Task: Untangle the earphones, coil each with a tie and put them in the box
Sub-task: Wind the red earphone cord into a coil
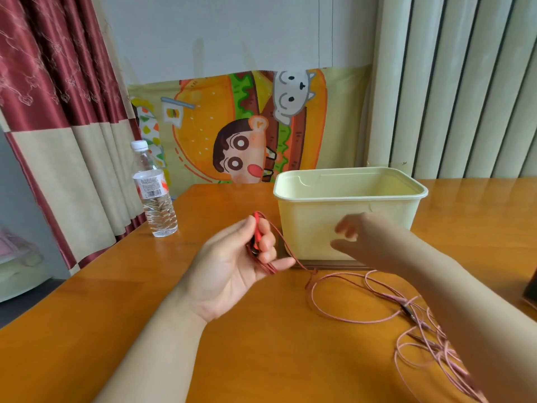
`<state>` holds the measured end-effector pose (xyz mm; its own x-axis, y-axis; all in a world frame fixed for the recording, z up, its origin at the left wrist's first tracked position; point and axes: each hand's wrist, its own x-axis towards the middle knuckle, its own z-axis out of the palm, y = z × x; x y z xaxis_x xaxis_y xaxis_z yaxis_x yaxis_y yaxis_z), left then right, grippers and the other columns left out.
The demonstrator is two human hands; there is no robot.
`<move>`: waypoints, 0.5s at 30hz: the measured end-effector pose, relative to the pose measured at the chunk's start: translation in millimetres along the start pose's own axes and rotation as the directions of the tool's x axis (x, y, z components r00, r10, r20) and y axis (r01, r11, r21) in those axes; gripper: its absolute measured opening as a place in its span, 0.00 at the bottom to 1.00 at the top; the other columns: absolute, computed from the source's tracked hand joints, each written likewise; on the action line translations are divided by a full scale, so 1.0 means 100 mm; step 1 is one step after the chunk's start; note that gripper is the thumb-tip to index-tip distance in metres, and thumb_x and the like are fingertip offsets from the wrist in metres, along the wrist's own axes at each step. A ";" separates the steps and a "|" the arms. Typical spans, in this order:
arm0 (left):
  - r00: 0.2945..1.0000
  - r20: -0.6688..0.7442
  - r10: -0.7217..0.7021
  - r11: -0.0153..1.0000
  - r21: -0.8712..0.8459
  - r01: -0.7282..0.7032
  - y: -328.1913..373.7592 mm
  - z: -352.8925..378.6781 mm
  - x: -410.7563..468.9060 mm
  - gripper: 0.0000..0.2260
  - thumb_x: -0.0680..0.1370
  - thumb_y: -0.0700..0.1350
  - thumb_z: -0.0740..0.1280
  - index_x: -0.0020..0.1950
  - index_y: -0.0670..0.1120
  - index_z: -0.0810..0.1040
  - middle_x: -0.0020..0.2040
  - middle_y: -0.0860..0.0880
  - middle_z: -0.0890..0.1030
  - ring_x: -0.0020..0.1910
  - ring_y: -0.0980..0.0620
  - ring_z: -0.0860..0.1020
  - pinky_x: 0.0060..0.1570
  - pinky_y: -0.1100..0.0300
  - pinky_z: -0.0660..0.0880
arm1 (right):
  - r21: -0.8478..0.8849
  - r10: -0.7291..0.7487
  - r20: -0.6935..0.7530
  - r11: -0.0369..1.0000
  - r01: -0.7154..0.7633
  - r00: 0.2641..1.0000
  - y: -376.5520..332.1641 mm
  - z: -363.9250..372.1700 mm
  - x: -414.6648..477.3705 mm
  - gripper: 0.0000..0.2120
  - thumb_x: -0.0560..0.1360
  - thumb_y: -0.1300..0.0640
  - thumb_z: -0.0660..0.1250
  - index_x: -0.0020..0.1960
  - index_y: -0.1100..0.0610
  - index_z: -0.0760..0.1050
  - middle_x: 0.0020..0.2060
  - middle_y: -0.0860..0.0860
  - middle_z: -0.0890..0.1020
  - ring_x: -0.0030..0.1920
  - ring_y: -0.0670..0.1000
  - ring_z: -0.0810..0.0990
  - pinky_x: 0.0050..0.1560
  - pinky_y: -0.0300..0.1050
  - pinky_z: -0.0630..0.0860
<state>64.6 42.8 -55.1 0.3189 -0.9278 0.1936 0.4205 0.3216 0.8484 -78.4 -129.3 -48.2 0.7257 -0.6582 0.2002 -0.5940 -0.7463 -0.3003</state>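
My left hand point(232, 263) is palm up over the table and its curled fingers hold a partly wound red earphone cord point(257, 242). The cord's free end trails down to the table at the right. My right hand point(360, 242) hovers blurred in front of the pale yellow box point(348, 196), fingers loosely bent, holding nothing that I can see. A pink earphone cord point(363, 298) lies in loose loops on the table at the right, partly hidden under my right forearm. No tie is visible.
A clear water bottle point(154, 193) stands at the table's far left corner. The orange wooden table point(261, 344) runs to a cartoon poster and curtains behind. A dark object point(530, 286) sits at the right edge.
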 end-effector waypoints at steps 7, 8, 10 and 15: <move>0.974 0.163 -0.156 0.988 0.037 0.152 0.01 0.02 -0.07 0.07 0.73 0.47 0.68 0.40 0.44 0.80 0.33 0.48 0.74 0.30 0.53 0.73 0.47 0.45 0.80 | 0.754 -0.315 0.101 0.643 0.134 0.944 -0.54 -0.15 -0.23 0.15 0.79 0.53 0.61 0.65 0.51 0.73 0.53 0.55 0.82 0.53 0.53 0.81 0.61 0.53 0.75; 0.967 0.203 -0.157 0.988 0.019 0.156 0.01 0.00 -0.07 0.07 0.73 0.47 0.71 0.42 0.44 0.80 0.34 0.48 0.74 0.31 0.53 0.74 0.47 0.46 0.80 | 0.775 -0.344 0.156 0.624 0.101 0.926 -0.56 -0.11 -0.25 0.14 0.79 0.53 0.60 0.64 0.51 0.73 0.47 0.57 0.83 0.46 0.54 0.82 0.55 0.55 0.77; 0.956 0.262 -0.135 0.985 -0.064 0.157 0.02 -0.06 -0.05 0.07 0.74 0.47 0.71 0.45 0.43 0.80 0.35 0.48 0.76 0.33 0.53 0.75 0.51 0.46 0.79 | 0.791 -0.372 0.169 0.604 0.100 0.913 -0.56 -0.05 -0.26 0.09 0.79 0.54 0.61 0.57 0.54 0.75 0.32 0.54 0.78 0.30 0.49 0.76 0.36 0.48 0.75; 0.985 0.164 -0.050 0.908 -0.404 0.113 0.07 -0.18 0.02 0.12 0.82 0.45 0.57 0.50 0.40 0.77 0.41 0.46 0.78 0.43 0.50 0.79 0.63 0.45 0.71 | 0.756 -0.323 0.047 0.630 0.178 0.945 -0.48 0.02 -0.18 0.13 0.80 0.53 0.59 0.45 0.57 0.80 0.28 0.47 0.70 0.26 0.45 0.63 0.27 0.35 0.61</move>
<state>83.3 46.4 -57.8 0.1542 -0.9611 0.2293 0.7609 0.2636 0.5929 -62.5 -82.0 -39.0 0.8939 -0.3769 0.2426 0.0170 -0.5123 -0.8586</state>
